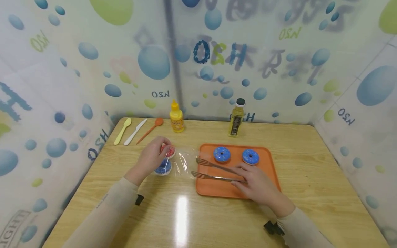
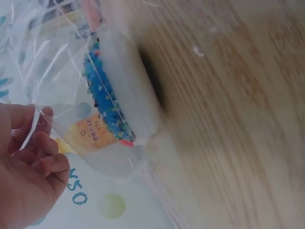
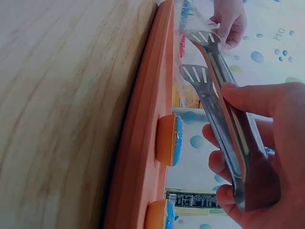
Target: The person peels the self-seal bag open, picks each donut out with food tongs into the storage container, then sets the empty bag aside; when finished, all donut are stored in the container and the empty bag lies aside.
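Note:
My left hand (image 1: 152, 157) pinches the upper edge of a clear plastic bag (image 1: 185, 164); in the left wrist view the film stretches up to the fingers. A blue sprinkled donut (image 2: 107, 93) lies inside the bag on the table, and a red donut (image 1: 169, 151) sits just behind it, partly hidden by the hand. My right hand (image 1: 255, 181) grips metal tongs (image 3: 224, 109) above an orange tray (image 1: 214, 191). The tongs' slotted tips are spread apart with nothing between them, pointing toward the bag. Two blue donuts, a left one (image 1: 222, 154) and a right one (image 1: 250, 157), rest on the tray.
Behind the bag stands a yellow squeeze bottle (image 1: 177, 120). An oil bottle (image 1: 236, 119) with a dark cap is behind the tray. At the back left lie a yellow spoon (image 1: 122, 131), a white knife (image 1: 135, 132) and an orange spoon (image 1: 150, 131). Printed curtains surround the wooden table (image 1: 149, 220).

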`<state>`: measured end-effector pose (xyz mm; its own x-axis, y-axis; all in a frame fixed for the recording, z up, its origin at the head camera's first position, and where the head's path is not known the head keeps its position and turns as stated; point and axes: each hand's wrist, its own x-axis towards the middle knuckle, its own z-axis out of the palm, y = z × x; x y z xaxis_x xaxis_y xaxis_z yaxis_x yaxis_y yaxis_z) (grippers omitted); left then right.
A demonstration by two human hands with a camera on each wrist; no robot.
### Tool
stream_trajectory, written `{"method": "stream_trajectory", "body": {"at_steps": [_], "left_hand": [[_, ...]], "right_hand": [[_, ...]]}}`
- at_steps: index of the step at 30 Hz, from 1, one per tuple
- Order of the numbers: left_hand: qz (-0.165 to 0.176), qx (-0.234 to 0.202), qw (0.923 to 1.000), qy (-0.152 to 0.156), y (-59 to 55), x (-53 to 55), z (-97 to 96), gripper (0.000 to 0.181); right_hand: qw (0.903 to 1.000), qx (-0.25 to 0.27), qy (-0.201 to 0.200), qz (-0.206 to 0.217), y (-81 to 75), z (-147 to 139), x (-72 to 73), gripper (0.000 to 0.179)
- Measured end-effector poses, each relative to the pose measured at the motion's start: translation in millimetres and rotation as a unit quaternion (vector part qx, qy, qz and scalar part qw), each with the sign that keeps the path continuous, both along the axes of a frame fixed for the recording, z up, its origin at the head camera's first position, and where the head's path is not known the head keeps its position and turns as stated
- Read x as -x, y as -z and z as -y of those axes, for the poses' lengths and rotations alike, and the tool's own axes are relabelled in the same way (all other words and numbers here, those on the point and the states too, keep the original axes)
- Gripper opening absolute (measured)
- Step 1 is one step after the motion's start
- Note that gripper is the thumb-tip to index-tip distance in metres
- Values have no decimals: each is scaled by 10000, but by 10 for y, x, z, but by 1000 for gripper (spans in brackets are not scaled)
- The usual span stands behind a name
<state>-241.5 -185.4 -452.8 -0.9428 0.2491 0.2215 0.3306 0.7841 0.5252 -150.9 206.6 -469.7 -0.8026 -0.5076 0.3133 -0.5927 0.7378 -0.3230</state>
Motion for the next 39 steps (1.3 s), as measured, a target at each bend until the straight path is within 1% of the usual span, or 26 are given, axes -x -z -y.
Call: {"method": "stream_trajectory", "body": {"at_steps": [6,10,14,18,23,26,31,35,39], "left_hand": [[73,-24,10000,29,-27,-16,18,11],[101,-4,9999,33,-43,-26,29,12],[148,2,9999,12,-40,-29,29,12],[192,-6,9998,6,-43,-24,23,12],[210,-16,9998,2,-42,-11,19,11],[182,-31,9998,16,-38,-7,15,12],[162,-65,9998,35,-37,-14,10,12],[178,-61,9998,48,-43,-24,8,11],[190,-54,9998,56,-45,-27,1,11]], "right_hand": [[9998,173,88,2,36,15,91,43],[9992,329,111,-183,50,7,118,44],[9985,454,96,-292,61,-30,111,46],[9981,540,184,-223,55,-103,74,45],[9987,408,267,-163,43,-160,35,41],[9990,268,261,-250,40,-140,41,40],[9991,-14,303,-306,44,-45,98,37],[9995,-144,265,-117,41,52,163,37],[9997,-154,160,60,37,158,231,38]]}}
